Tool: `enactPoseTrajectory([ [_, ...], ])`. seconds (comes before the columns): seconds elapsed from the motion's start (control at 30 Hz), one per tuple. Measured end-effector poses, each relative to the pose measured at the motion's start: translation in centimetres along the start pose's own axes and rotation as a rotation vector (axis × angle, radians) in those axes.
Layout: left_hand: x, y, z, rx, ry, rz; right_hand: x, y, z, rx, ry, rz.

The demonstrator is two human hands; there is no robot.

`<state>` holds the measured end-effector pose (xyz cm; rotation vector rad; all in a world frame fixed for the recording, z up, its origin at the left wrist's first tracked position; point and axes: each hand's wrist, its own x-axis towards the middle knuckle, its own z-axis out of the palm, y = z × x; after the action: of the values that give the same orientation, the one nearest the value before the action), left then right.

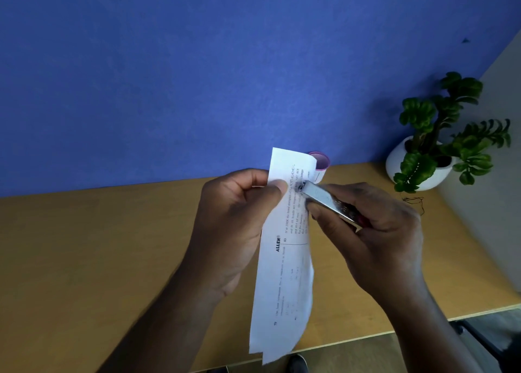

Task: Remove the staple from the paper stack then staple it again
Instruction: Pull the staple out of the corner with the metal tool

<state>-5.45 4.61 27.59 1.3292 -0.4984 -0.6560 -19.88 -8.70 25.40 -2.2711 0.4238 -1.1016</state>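
Held upright over the wooden desk (84, 260), at frame centre: paper stack (284, 274), white, folded into a long narrow strip, printed with small black text and the word "ALLEN", lower edges fanned slightly apart. Pinched near its top by left hand (239, 223), thumb on the printed face, fingers curled behind. At 3 o'clock of the stack, right hand (375, 231) closed around a small silver stapler (329, 200), nose touching the paper's right edge. Pink-rimmed cup (321, 164) behind, potted plant (439, 138) at 2 o'clock.
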Motion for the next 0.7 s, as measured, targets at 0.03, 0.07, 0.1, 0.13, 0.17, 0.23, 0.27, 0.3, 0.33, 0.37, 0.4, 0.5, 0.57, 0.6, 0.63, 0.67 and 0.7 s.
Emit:
enactPoseTrajectory([
  [0.03, 0.06, 0.08, -0.05, 0.009, -0.006, -0.008, 0.0, -0.1, 0.0, -0.011, -0.004, -0.008],
  [0.07, 0.08, 0.08, -0.07, 0.017, -0.014, -0.015, 0.0, -0.21, 0.03, -0.029, -0.008, -0.019],
  [0.1, 0.11, 0.06, -0.09, 0.023, -0.019, -0.018, 0.02, -0.24, 0.09, -0.048, -0.01, -0.029],
  [0.13, 0.15, 0.05, -0.08, 0.03, -0.023, -0.017, 0.05, -0.24, 0.12, -0.069, -0.008, -0.037],
  [0.17, 0.19, 0.05, -0.09, 0.04, -0.024, -0.012, 0.09, -0.22, 0.15, -0.088, -0.008, -0.046],
  [0.23, 0.23, 0.09, -0.11, 0.072, -0.028, 0.002, 0.18, -0.18, 0.08, -0.116, -0.011, -0.066],
  [0.27, 0.24, 0.11, -0.12, 0.084, -0.029, 0.011, 0.23, -0.16, 0.01, -0.124, -0.013, -0.075],
  [0.3, 0.26, 0.11, -0.14, 0.095, -0.029, 0.021, 0.28, -0.2, -0.07, -0.133, -0.014, -0.081],
  [0.33, 0.28, 0.12, -0.11, 0.106, -0.028, 0.031, 0.3, -0.2, -0.11, -0.143, -0.016, -0.083],
  [0.37, 0.29, 0.09, -0.09, 0.119, -0.026, 0.041, 0.31, -0.21, -0.13, -0.151, -0.018, -0.086],
  [0.4, 0.3, 0.06, -0.05, 0.133, -0.024, 0.052, 0.31, -0.23, -0.1, -0.159, -0.021, -0.089],
  [0.5, 0.32, -0.1, 0.05, 0.171, -0.014, 0.093, 0.25, -0.2, 0.0, -0.188, -0.031, -0.1],
  [0.57, 0.27, -0.18, 0.1, 0.184, -0.005, 0.121, 0.23, -0.29, -0.01, -0.197, -0.025, -0.103],
  [0.6, 0.25, -0.19, 0.13, 0.187, -0.004, 0.132, 0.2, -0.35, -0.01, -0.195, -0.019, -0.102],
  [0.63, 0.24, -0.18, 0.18, 0.193, -0.005, 0.142, 0.19, -0.45, -0.01, -0.19, -0.014, -0.102],
  [0.67, 0.26, -0.17, 0.25, 0.202, -0.006, 0.155, 0.16, -0.52, 0.0, -0.188, -0.01, -0.102],
  [0.7, 0.29, -0.15, 0.29, 0.212, -0.006, 0.168, 0.17, -0.57, 0.03, -0.189, -0.008, -0.104],
])
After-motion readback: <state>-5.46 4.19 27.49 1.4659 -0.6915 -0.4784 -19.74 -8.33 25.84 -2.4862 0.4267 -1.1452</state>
